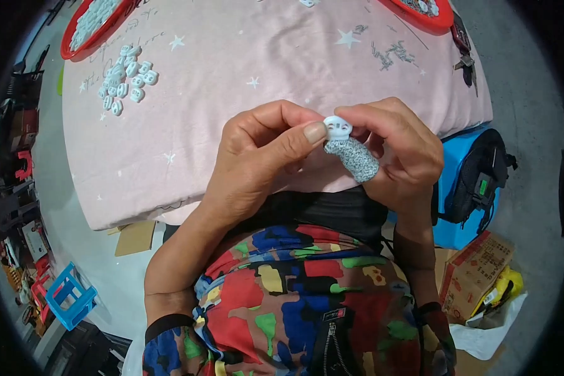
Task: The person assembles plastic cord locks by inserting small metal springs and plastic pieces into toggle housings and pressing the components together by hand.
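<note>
Holds a white piece (pixel 339 127) up above the near edge of the pink tabletop (pixel 222 81), in front of the body, likely to bring its small openings into clear view. Pinches its left rim with thumb and forefinger of the left hand (pixel 247 147), nearly closed, probably to leave the face uncovered. Curls the right hand (pixel 407 141) in from the other side, partly open, with forefinger near the upper rim and a speckled grey sleeve (pixel 359 161) just below, seemingly worn on the thumb, perhaps as padding against hard edges. Cannot tell the firmness of that right-hand contact. Has a heap (pixel 114 80) of similar pieces at left and loose pins (pixel 384 61) at far right, presumably sorted by side for easy reach, with red bowls (pixel 67 44) at the far corners, probably to contain loose parts.
</note>
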Motion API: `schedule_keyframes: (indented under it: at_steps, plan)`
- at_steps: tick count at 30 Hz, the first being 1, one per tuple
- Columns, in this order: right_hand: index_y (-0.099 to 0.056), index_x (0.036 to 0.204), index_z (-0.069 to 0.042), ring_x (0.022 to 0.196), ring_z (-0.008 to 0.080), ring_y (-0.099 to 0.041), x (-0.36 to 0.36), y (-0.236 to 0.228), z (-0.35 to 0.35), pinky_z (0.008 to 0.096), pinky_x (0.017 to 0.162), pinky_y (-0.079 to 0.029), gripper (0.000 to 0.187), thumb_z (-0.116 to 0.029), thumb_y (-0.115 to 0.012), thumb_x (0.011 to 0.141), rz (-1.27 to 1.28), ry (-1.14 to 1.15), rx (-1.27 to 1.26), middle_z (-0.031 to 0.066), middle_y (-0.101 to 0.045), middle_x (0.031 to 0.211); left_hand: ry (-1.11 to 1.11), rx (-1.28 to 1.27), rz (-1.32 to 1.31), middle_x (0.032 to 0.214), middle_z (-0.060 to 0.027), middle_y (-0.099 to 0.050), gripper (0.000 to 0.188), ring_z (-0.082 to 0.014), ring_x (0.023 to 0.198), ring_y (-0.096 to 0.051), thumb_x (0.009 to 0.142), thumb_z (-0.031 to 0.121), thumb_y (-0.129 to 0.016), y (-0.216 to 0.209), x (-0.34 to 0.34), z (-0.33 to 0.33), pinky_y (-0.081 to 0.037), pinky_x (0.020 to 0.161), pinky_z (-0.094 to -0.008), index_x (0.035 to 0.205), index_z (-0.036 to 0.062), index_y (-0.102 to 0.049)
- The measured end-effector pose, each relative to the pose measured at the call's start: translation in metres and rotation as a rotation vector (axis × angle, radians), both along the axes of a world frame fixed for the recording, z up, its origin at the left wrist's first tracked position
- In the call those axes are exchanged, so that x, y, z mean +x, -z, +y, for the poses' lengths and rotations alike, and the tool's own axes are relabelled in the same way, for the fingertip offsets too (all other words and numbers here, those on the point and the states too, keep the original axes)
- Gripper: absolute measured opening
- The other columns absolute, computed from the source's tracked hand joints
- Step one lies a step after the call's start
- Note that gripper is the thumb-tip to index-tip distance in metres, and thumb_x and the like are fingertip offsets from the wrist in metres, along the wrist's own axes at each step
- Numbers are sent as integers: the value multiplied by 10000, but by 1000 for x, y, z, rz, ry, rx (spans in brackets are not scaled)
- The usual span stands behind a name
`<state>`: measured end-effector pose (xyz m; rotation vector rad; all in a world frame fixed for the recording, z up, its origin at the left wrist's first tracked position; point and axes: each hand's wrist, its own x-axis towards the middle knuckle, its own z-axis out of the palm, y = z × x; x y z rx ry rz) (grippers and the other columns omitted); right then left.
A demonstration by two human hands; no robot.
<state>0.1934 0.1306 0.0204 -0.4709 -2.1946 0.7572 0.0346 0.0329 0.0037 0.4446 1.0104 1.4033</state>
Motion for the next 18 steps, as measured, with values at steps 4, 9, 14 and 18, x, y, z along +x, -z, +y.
schedule_keyframes:
  at_steps: [4, 9, 14, 18]
  plan:
    - [-691, 983, -19, 667, 86, -590, 0, 2, 2, 186, 511, -411, 280, -11, -771, 715, -8, -30, -23, 45, -655, 813, 2, 55, 50, 754, 26, -618, 156, -23, 607, -483, 891, 171, -691, 1, -5, 4, -371, 544, -162, 955, 30, -670]
    - [-684, 965, -7, 693, 86, -587, -5, 4, 1, 186, 540, -416, 234, 11, -740, 738, -35, 12, -74, 52, -643, 816, 11, 24, 100, 740, 24, -608, 170, -26, 613, -479, 902, 194, -684, 7, -10, 4, -369, 553, -164, 951, 32, -673]
    - [-628, 1008, 58, 837, 85, -601, 0, 18, -2, 199, 730, -479, 184, 76, -634, 825, -5, -25, -408, 59, -639, 908, -97, -70, -55, 694, 27, -569, 166, -34, 580, -450, 913, 192, -670, 5, -1, 7, -350, 534, -172, 954, 31, -673]
    - [-619, 999, 59, 821, 79, -602, -4, 21, -6, 193, 716, -496, 183, 97, -619, 820, 84, -60, -539, 73, -643, 881, -131, -64, -48, 696, 27, -575, 172, -33, 583, -461, 909, 195, -676, 5, 2, 6, -353, 535, -167, 957, 30, -674]
